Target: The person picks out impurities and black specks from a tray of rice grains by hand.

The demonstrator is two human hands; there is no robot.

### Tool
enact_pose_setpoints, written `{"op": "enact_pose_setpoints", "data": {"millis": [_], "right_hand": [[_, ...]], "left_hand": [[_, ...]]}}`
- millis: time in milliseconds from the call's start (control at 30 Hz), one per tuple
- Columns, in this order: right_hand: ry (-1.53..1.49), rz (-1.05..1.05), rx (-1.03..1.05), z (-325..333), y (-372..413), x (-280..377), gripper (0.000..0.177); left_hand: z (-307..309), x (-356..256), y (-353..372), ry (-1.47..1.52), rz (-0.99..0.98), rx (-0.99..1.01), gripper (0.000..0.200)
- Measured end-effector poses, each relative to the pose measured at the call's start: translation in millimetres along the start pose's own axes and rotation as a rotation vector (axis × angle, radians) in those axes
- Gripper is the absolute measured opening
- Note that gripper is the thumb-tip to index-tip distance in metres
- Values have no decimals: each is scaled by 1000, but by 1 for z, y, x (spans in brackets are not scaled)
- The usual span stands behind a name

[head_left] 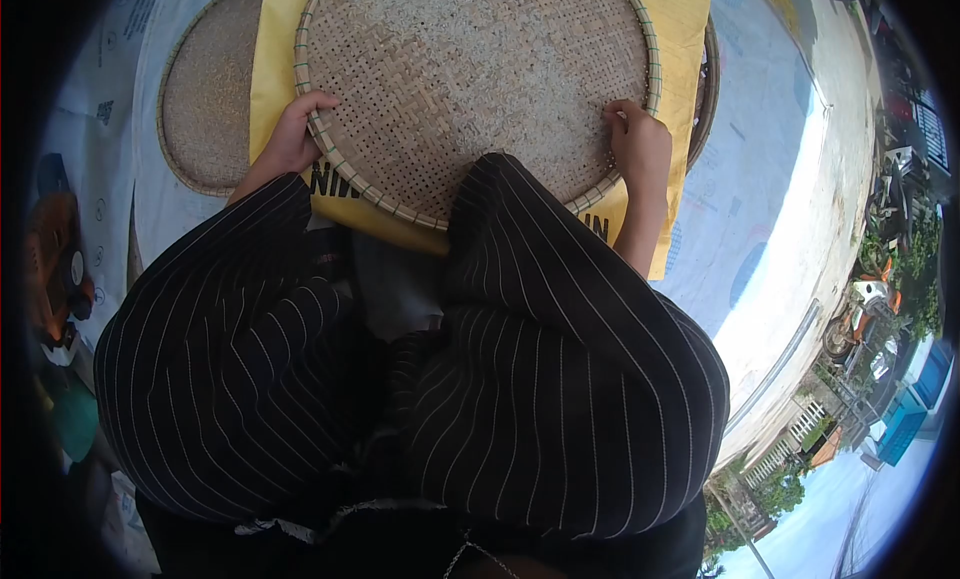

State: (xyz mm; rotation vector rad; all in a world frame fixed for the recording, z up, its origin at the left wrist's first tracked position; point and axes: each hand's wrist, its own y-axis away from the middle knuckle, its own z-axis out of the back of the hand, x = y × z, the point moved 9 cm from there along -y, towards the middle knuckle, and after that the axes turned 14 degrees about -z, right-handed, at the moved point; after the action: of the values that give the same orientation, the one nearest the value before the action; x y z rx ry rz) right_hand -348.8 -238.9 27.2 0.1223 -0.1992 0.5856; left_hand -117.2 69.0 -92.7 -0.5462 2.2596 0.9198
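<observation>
A round woven bamboo winnowing tray (pixel 400 169) with a rim bound in green ties lies in front of my knees, its top edge out of view. Pale grains, rice by the look of them, cover much of it, thickest toward the middle and top. My left hand (pixel 292 134) grips the tray's left rim, fingertips over the inner edge. At the right rim, my right hand (pixel 640 142) reaches over the edge with thumb and fingers pinched together just above the weave. Whatever is between those fingertips is too small to make out.
Under the tray is a yellow sack (pixel 275 39) with black letters. A second woven tray (pixel 210 99) with grain lies to the left, and another tray's rim (pixel 712 89) shows at right. A pale blue tarp (pixel 745 179) covers the ground. An orange and black object (pixel 58 259) stands far left.
</observation>
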Motion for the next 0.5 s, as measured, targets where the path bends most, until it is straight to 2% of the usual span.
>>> {"op": "enact_pose_setpoints", "data": {"millis": [267, 367, 433, 500], "right_hand": [[42, 6, -2, -4, 1, -1, 11], [-27, 43, -78, 5, -1, -4, 11], [-236, -149, 49, 16, -1, -12, 13], [-389, -225, 33, 35, -2, -8, 16]], "left_hand": [[-3, 1, 1, 14, 10, 30, 47], [-2, 0, 0, 4, -5, 44, 48], [-4, 1, 0, 15, -1, 45, 49], [-7, 2, 1, 29, 13, 59, 50]]}}
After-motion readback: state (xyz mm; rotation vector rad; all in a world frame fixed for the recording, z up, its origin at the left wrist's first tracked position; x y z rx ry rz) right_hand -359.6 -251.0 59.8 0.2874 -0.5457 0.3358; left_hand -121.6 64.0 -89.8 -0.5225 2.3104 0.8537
